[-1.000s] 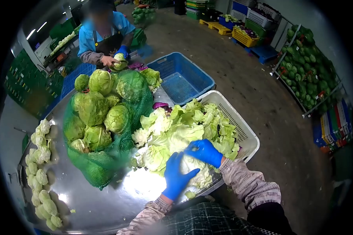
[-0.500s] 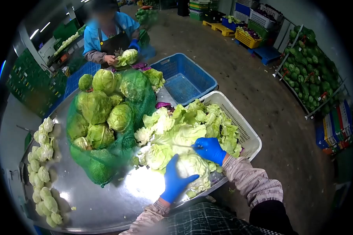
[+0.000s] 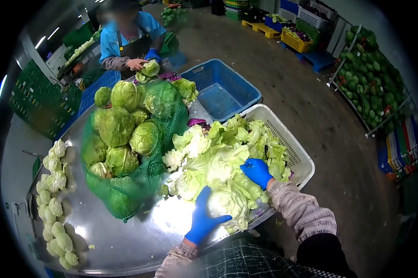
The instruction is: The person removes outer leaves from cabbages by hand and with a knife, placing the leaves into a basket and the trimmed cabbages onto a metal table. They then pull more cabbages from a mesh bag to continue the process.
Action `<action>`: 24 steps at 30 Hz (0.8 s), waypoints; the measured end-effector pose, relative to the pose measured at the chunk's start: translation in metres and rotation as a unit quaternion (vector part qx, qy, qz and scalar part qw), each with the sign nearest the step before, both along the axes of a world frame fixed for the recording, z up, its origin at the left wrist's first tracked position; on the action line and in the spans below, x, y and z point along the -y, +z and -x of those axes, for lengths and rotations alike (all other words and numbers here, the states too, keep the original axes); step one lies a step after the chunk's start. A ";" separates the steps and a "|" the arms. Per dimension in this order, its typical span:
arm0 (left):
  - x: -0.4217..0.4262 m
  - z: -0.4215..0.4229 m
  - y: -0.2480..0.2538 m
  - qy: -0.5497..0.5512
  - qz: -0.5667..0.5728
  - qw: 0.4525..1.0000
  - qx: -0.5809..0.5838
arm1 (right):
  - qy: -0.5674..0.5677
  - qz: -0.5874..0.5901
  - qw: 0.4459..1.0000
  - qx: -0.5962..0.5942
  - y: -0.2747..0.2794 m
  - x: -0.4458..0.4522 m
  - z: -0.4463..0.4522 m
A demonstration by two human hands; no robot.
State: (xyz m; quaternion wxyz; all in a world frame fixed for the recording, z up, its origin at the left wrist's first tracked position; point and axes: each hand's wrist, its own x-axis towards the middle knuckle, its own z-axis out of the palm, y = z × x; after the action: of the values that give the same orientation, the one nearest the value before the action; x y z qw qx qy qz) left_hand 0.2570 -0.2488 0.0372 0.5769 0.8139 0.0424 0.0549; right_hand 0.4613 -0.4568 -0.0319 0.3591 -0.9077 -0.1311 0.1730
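A pale green cabbage (image 3: 228, 206) with loosened leaves lies at the near edge of the metal table. My left hand (image 3: 204, 217), in a blue glove, cups its left side with thumb and fingers apart around it. Above and right of that cabbage, my right hand (image 3: 256, 172), also blue-gloved, is closed over the leaf pile. The thin knife that showed in it earlier is mostly hidden now; its blade cannot be made out. Loose cabbage leaves (image 3: 209, 160) heap up beyond both hands and spill into a white perforated crate (image 3: 298, 148).
A green net bag (image 3: 123, 197) of whole cabbages stands on the metal table (image 3: 121, 245). Small trimmed heads (image 3: 55, 207) line the left edge. Beyond the leaves is a blue crate (image 3: 220, 99). Across the table, a co-worker (image 3: 132, 44) handles a cabbage (image 3: 150, 68).
My right hand has moved slightly right and the knife blade has dropped from sight. My left hand stays at the cabbage. The co-worker's hands have shifted on their cabbage.
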 end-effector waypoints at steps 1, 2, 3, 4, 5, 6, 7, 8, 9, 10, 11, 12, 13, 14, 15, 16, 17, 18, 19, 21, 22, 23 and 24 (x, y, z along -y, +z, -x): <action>-0.005 -0.003 -0.007 -0.002 -0.009 1.000 0.009 | -0.001 -0.024 0.998 -0.057 0.035 -0.001 0.005; -0.006 -0.001 -0.012 -0.003 -0.014 1.000 0.012 | 0.039 -0.027 0.999 0.010 0.067 -0.007 0.020; -0.007 -0.003 -0.005 -0.014 -0.052 0.998 0.011 | 0.074 -0.031 0.994 0.069 0.094 -0.017 0.044; -0.008 -0.010 0.003 -0.029 -0.092 0.995 0.015 | 0.105 -0.036 0.985 0.132 0.108 -0.026 0.058; -0.009 -0.013 0.003 -0.040 -0.108 0.993 0.020 | 0.162 -0.058 0.982 0.075 0.109 -0.029 0.064; -0.011 -0.012 0.003 -0.052 -0.106 0.993 0.014 | 0.151 -0.026 0.987 0.052 0.097 -0.034 0.063; -0.014 -0.011 0.003 -0.064 -0.107 0.992 0.010 | 0.138 0.019 0.989 0.052 0.075 -0.028 0.052; -0.016 -0.011 0.004 -0.071 -0.108 0.992 0.006 | 0.128 0.064 0.988 0.052 0.049 -0.017 0.037; -0.019 -0.007 0.007 -0.074 -0.119 0.990 0.006 | 0.115 0.071 0.990 0.037 0.022 0.002 0.034; -0.025 -0.005 0.003 -0.054 -0.076 0.996 -0.003 | 0.043 0.025 0.999 -0.021 0.010 0.012 0.036; -0.031 -0.004 -0.008 -0.030 -0.029 0.999 -0.013 | 0.012 -0.044 0.998 -0.047 0.017 0.012 0.037; -0.034 0.002 -0.022 -0.003 0.023 0.999 -0.031 | -0.018 -0.107 0.991 -0.082 0.023 0.017 0.047; -0.041 0.002 -0.037 0.013 0.128 0.990 -0.048 | 0.000 -0.172 0.981 -0.092 0.041 0.014 0.062; -0.045 0.000 -0.040 0.024 0.226 0.969 -0.093 | 0.018 -0.239 0.966 -0.097 0.067 0.007 0.075; -0.044 -0.004 -0.032 0.022 0.224 0.969 -0.098 | 0.085 -0.105 0.991 -0.025 0.098 0.003 0.082; -0.044 -0.006 -0.024 0.017 0.221 0.970 -0.103 | 0.103 -0.076 0.992 -0.019 0.099 -0.001 0.089; -0.041 -0.009 -0.027 0.041 0.223 0.970 -0.085 | 0.099 -0.066 0.992 -0.036 0.091 -0.006 0.091; -0.034 -0.010 -0.034 0.066 0.225 0.970 -0.066 | 0.097 -0.055 0.992 -0.054 0.082 -0.009 0.093; -0.027 -0.013 -0.035 0.094 0.228 0.968 -0.048 | 0.074 -0.108 0.991 -0.032 0.079 -0.010 0.097; -0.017 -0.011 -0.032 0.109 0.094 0.990 -0.005 | 0.065 -0.140 0.987 -0.039 0.078 -0.007 0.097; -0.014 -0.010 -0.030 0.113 0.026 0.993 0.016 | 0.057 -0.156 0.985 -0.043 0.079 -0.006 0.099; -0.017 -0.011 -0.037 0.097 -0.035 0.994 0.028 | 0.060 -0.143 0.987 -0.028 0.081 -0.006 0.099; -0.015 -0.012 -0.037 0.086 -0.049 0.994 0.041 | 0.065 -0.130 0.989 -0.013 0.083 -0.006 0.098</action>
State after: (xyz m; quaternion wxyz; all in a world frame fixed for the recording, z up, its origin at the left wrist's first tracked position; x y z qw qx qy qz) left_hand 0.2686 -0.2334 -0.0001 0.5310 0.8314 0.0855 0.1400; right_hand 0.3633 -0.4509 0.0510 0.4637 -0.8406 -0.2062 0.1895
